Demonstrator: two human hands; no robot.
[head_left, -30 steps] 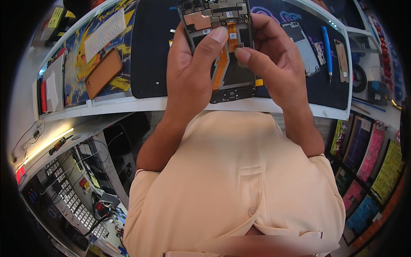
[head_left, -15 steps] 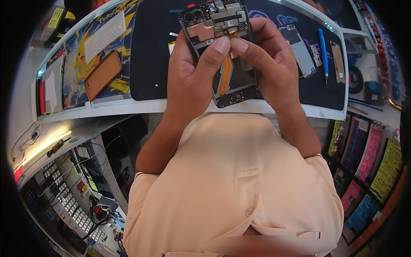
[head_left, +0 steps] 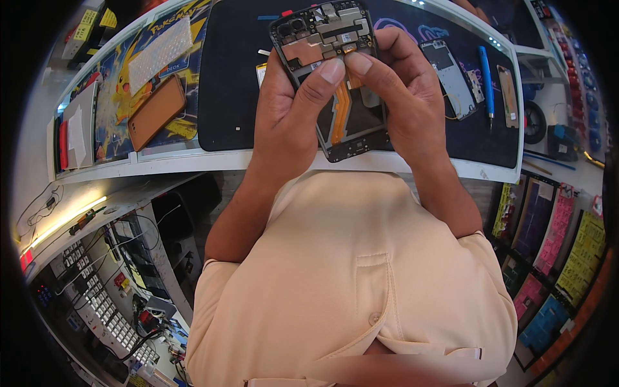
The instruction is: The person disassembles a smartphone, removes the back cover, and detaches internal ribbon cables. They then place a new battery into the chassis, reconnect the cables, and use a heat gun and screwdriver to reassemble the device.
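An opened phone [head_left: 325, 35] with bare circuit boards faces up above the mat, tilted slightly, with an orange flex cable [head_left: 339, 116] running down its middle. My left hand [head_left: 290, 122] grips its left side, thumb lying near the lower edge of the upper board. My right hand [head_left: 412, 109] holds the right side, fingers curled round it and thumb tip pressed at the upper end of the cable, beside the left thumb. The cable's connector is partly hidden by that thumb.
A black work mat [head_left: 229, 84] lies beneath. To the left are a brown case [head_left: 155, 113], bubble wrap [head_left: 160, 55] and a stack of flat items [head_left: 77, 132]. To the right lie a silver phone panel [head_left: 454, 84], blue pen-like tool [head_left: 487, 80] and small strip [head_left: 506, 97].
My right thumb has moved up from lower on the flex cable to its upper end. The phone and both hands have shifted slightly down and turned a little.
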